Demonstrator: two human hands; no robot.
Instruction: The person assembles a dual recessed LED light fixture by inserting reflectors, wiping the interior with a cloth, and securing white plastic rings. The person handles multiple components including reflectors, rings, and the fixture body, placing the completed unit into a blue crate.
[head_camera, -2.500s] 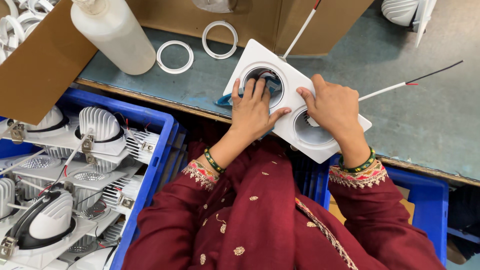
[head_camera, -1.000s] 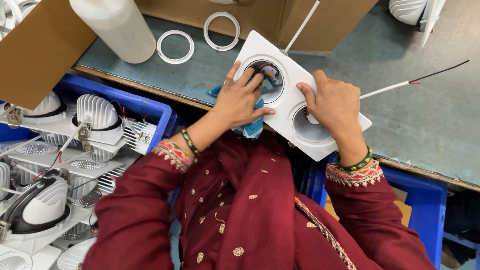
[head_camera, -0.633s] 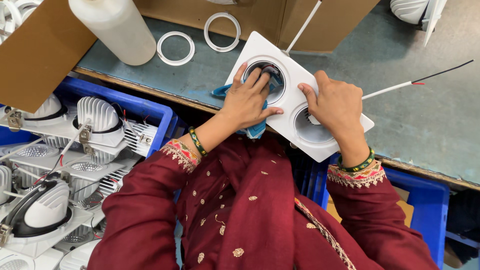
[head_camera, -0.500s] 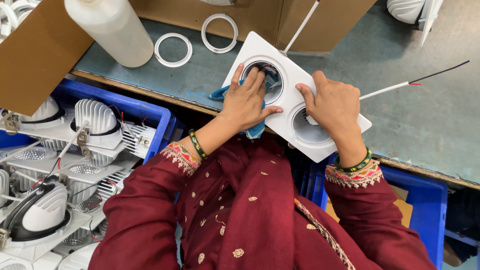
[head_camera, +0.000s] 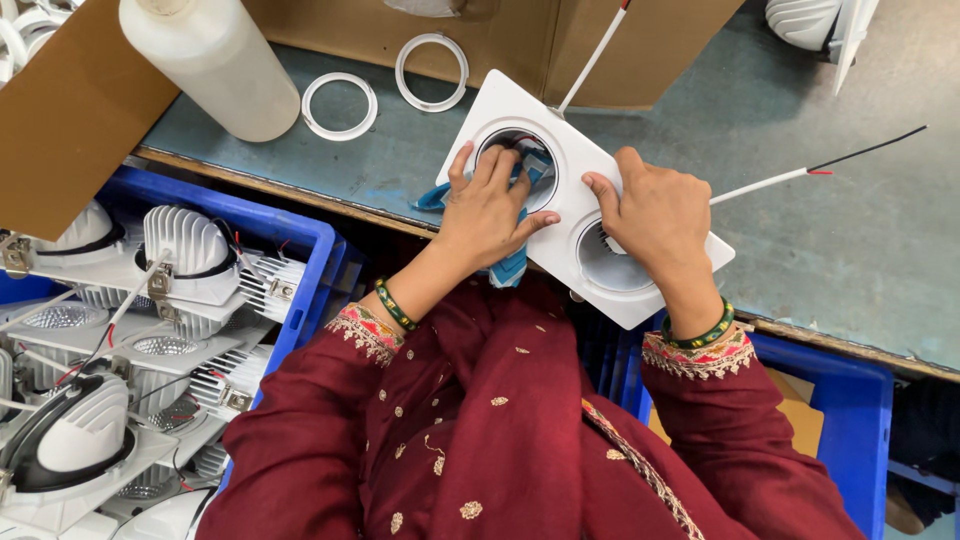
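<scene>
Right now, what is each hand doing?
Left hand: closed on a blue cloth, pressed into one round opening of the white double light frame.
Right hand: holding the frame at the other opening.

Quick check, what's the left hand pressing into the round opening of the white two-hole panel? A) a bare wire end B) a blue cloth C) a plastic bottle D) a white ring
B: the left hand pushes a blue cloth into the upper opening of the white panel, with cloth ends sticking out on both sides of the hand, while the right hand steadies the panel.
</scene>
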